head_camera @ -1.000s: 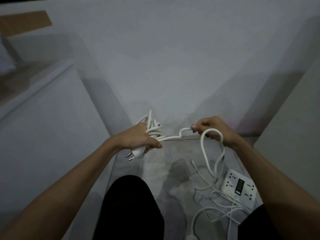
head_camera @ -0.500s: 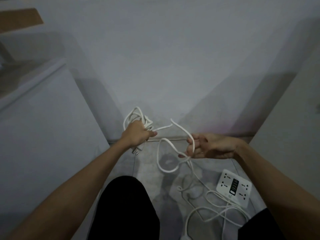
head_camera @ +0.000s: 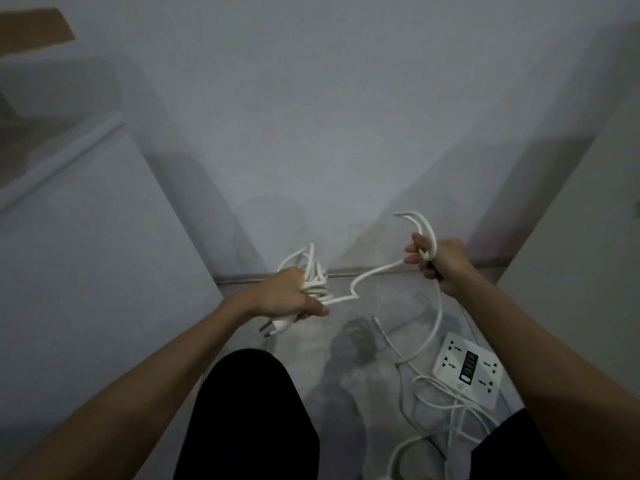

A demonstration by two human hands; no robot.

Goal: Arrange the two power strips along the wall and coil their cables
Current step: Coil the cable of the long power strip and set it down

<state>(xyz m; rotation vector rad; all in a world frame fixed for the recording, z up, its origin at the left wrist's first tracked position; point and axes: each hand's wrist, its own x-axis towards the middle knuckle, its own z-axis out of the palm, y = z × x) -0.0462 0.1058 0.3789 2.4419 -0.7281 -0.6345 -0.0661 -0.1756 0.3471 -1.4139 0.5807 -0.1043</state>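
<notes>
One power strip [head_camera: 467, 368] is seen on the floor [head_camera: 329, 368]. A coiled cable bundle [head_camera: 313, 277] with its plug [head_camera: 277, 326] is gripped by the left hand [head_camera: 289, 297]; one cable loop [head_camera: 420, 226] is grasped by the right hand [head_camera: 438, 259].

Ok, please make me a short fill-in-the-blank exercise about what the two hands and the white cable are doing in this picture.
1. The left hand grips a bundle of coiled white cable and its ____.
2. The right hand grips a ____ of the same cable.
3. The white rectangular power strip lies on the ____.

Missing words: plug; loop; floor
</notes>
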